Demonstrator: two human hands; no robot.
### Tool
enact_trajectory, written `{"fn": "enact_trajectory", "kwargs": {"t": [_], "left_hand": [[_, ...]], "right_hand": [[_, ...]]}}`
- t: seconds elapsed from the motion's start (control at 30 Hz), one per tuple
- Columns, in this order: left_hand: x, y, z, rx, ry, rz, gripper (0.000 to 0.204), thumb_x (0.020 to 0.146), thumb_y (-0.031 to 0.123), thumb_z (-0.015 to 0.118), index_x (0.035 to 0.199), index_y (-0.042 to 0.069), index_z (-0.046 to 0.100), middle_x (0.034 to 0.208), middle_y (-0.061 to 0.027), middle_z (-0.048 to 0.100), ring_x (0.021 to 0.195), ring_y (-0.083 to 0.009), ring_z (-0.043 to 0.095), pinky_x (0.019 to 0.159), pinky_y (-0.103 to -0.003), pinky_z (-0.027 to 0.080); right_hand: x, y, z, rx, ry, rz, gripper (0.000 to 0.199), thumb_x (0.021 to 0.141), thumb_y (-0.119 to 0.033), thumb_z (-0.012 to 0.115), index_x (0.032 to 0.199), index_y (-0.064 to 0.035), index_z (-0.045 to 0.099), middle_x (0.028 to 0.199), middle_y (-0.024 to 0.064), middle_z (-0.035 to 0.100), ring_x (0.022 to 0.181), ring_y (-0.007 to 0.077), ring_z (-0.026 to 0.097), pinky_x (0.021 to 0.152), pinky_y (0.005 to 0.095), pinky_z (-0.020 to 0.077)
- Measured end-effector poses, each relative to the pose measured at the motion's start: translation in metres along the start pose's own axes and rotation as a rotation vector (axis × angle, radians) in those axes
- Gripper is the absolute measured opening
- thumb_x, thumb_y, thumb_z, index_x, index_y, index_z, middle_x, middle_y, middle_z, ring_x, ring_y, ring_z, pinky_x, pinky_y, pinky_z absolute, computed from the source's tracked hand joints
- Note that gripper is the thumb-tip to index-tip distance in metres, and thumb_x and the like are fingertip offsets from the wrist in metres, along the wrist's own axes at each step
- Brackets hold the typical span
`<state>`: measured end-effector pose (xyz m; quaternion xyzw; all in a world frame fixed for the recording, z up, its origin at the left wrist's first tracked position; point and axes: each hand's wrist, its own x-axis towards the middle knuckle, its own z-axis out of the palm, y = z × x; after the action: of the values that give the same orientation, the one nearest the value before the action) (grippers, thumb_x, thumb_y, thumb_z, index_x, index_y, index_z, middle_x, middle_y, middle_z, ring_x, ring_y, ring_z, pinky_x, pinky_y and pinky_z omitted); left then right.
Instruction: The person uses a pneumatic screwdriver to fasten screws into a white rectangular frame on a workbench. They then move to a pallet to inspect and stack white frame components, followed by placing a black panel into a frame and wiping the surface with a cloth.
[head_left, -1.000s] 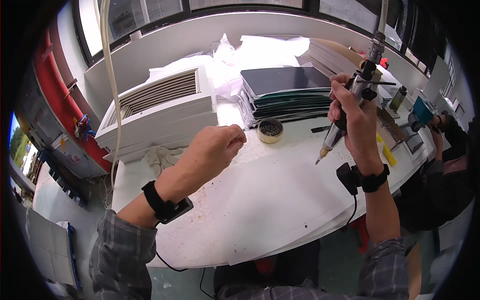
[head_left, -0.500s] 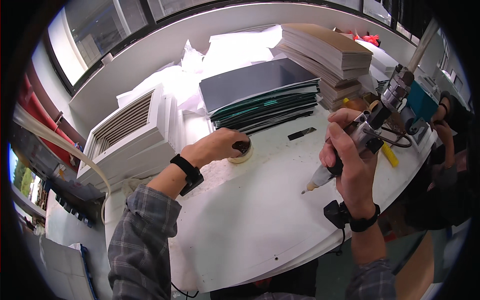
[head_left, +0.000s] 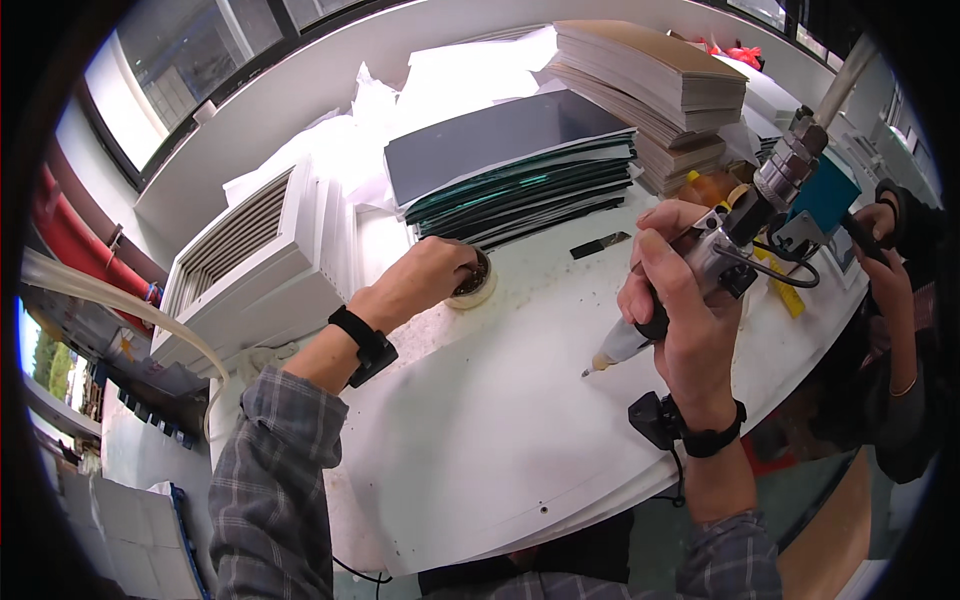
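My left hand (head_left: 425, 280) reaches across the white table (head_left: 500, 430) and rests its fingertips in a small round shallow container (head_left: 474, 283); what the fingers hold there is hidden. My right hand (head_left: 680, 300) grips a pen-shaped powered hand tool (head_left: 700, 265) with a metal barrel, a hose at its top and a pointed tip aimed down at the table surface. The tip hovers just above the white sheet. Both wrists wear black bands.
A stack of dark green and grey sheets (head_left: 510, 170) and a pile of brown boards (head_left: 650, 90) lie behind the container. A white louvred vent unit (head_left: 250, 260) stands at left. A small black flat piece (head_left: 600, 244) lies nearby. Another person's hand (head_left: 885, 250) is at right.
My left hand moved from above the table down onto the round container. The view turned left and closer. My right hand kept hold of the tool and lowered its tip toward the table.
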<state>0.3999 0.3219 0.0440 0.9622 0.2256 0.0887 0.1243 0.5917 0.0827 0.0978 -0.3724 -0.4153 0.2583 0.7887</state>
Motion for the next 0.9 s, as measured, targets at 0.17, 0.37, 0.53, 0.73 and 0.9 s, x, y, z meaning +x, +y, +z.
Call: {"fn": "enact_trajectory", "kwargs": {"t": [0.17, 0.37, 0.53, 0.73, 0.9], "left_hand": [[-0.004, 0.005, -0.009, 0.010, 0.037, -0.022, 0.014, 0.095, 0.006, 0.065, 0.104, -0.002, 0.072, 0.097, -0.0179, 0.073, 0.087, -0.0356, 0.070, 0.080, -0.042, 0.056], [-0.044, 0.054, -0.019, -0.130, 0.046, -0.025, 0.012, 0.096, 0.006, 0.067, 0.104, -0.001, 0.071, 0.097, -0.0165, 0.073, 0.084, -0.0336, 0.071, 0.076, -0.040, 0.057], [-0.088, 0.095, 0.013, -0.174, -0.005, -0.005, 0.011, 0.095, 0.006, 0.068, 0.104, 0.000, 0.071, 0.101, -0.0149, 0.072, 0.085, -0.0341, 0.071, 0.077, -0.039, 0.058], [-0.110, 0.107, 0.029, -0.183, 0.099, -0.015, 0.011, 0.093, 0.005, 0.071, 0.104, 0.002, 0.075, 0.104, -0.0126, 0.072, 0.088, -0.0298, 0.072, 0.079, -0.036, 0.059], [-0.116, 0.101, 0.036, -0.247, 0.221, -0.089, 0.016, 0.092, 0.001, 0.072, 0.107, 0.004, 0.079, 0.101, -0.0109, 0.074, 0.086, -0.0255, 0.073, 0.078, -0.032, 0.059]], "right_hand": [[-0.001, 0.003, -0.001, 0.009, 0.013, 0.014, 0.018, 0.099, -0.006, 0.067, 0.114, 0.0008, 0.063, 0.083, 0.0042, 0.060, 0.058, 0.0057, 0.056, 0.053, 0.0225, 0.0442], [-0.002, 0.002, -0.003, 0.040, -0.008, 0.006, 0.018, 0.099, -0.007, 0.068, 0.114, 0.0012, 0.064, 0.080, 0.0032, 0.060, 0.058, 0.0051, 0.056, 0.053, 0.0222, 0.0445], [-0.010, -0.001, -0.004, 0.054, -0.026, 0.029, 0.016, 0.098, -0.009, 0.069, 0.111, 0.0010, 0.066, 0.079, 0.0022, 0.062, 0.059, 0.0049, 0.057, 0.054, 0.0220, 0.0450], [-0.017, -0.002, 0.003, 0.035, -0.091, 0.100, 0.015, 0.098, -0.009, 0.070, 0.109, -0.0003, 0.067, 0.080, 0.0018, 0.063, 0.059, 0.0041, 0.057, 0.053, 0.0211, 0.0446], [-0.017, -0.003, 0.004, 0.018, -0.146, 0.106, 0.015, 0.098, -0.010, 0.070, 0.109, 0.0002, 0.067, 0.080, 0.0017, 0.064, 0.060, 0.0040, 0.057, 0.053, 0.0212, 0.0447]]}}
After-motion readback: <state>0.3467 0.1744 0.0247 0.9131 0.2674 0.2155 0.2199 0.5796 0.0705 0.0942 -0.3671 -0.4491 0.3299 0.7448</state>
